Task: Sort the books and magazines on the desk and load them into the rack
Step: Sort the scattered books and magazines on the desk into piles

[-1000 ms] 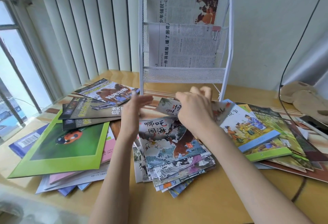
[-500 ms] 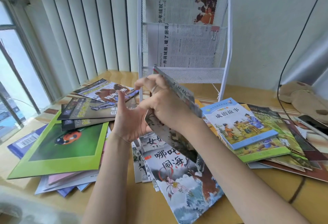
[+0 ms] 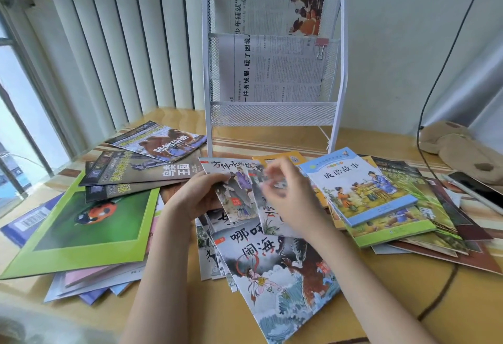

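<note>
Desk (image 3: 381, 303) strewn with books — left hand (image 3: 196, 196) grips a thin storybook (image 3: 231, 188), blurred right hand (image 3: 288, 196) loosely curled above it.

One head-worn camera is looking forward and down, sitting close above the hands (image 3: 242, 196), facing the desk (image 3: 381, 303) and the rack (image 3: 272, 115) beyond them.

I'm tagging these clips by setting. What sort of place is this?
Probably a home study or child's room: a desk by a window with vertical blinds, strewn with children's picture books, a plush toy at its edge, and a small newspaper rack.
</note>
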`<state>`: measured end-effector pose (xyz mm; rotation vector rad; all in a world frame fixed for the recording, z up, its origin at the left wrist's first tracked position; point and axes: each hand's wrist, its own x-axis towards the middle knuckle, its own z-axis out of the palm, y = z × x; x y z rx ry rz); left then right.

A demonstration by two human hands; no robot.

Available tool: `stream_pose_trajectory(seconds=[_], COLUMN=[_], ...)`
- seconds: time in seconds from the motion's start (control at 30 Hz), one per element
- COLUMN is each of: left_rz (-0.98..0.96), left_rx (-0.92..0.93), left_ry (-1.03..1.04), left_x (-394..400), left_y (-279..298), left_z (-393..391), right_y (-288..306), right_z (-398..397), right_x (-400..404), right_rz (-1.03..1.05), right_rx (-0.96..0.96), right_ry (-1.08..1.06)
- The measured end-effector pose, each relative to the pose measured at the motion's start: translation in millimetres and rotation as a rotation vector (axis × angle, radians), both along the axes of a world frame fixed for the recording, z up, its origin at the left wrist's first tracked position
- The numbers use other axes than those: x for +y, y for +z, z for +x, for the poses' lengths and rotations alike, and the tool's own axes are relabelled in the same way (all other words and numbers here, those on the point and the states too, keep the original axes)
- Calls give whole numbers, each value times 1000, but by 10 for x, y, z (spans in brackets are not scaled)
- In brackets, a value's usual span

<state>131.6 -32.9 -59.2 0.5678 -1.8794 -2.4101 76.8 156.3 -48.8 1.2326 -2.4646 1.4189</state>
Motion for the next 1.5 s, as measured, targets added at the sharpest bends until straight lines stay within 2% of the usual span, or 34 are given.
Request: stream_pose_trajectory(seconds=[0.07, 0.13, 0.2, 0.23, 0.3, 0.4, 0.47, 0.6, 0.67, 0.73, 0.83, 1.0, 1.07, 1.1, 1.2, 1.23, 1.27, 1.37, 1.43, 1.5], left_rz=[-86, -180, -240, -254, -252, -274, -265, -136, -116, -112, -43, -70, -70, -79, -145, -162, -184, -328, -520, -783], left_rx=[17, 22, 32, 24, 19, -24, -41, -49, -41, -38, -43, -125, -147, -146, -127, -127, -129, -220, -309, -428], left_ry=[-41, -83, -91, -98, -131, -167, -71, 190, 276, 281, 173, 55, 49, 53, 65, 50, 29, 60, 90, 64], left_x=[-23, 0, 49, 87, 153, 210, 223, 87, -26, -88, -103, -95, -108, -104, -139, -143, -134, -126, -105, -56], left_y=[-26, -18, -26, -11, 17, 42, 52, 63, 37, 26, 72, 96, 65, 68, 40, 33, 41, 37, 45, 59], left_z=[10, 41, 31, 33, 35, 19, 9, 89, 143, 174, 210, 244, 253, 266, 291, 301, 309, 281, 247, 214], right_y=[-8, -72, -216, -301, -389, -364, -290, -243, -238, -217, -264, -432, -456, -455, -437, -466, -460, -482, -499, -528], right_z=[25, 57, 65, 63, 90, 136, 185, 240, 279, 329, 317, 209, 140, 133, 147, 174, 180, -76, -334, -519], right_x=[354, 655, 807, 817, 742, 562, 519, 704, 751, 660, 383, -148, -336, -416, -463, -442, -391, -161, -10, 88], right_rz=[69, 341, 602, 646, 569, 510, 505, 501, 548, 621, 765, 967, 948, 862, 353, 232, 180, 276, 358, 594], right_rx=[87, 92, 35, -9, -80, -83, -101, -138, -68, -22, 72, 105, 46, -33, -402, -453, -390, -44, 11, -8], right_ry=[-200, -316, -287, -214, -86, 25, 97, -52, -139, -121, -55, -161, -255, -306, -299, -294, -360, -475, -445, -362])
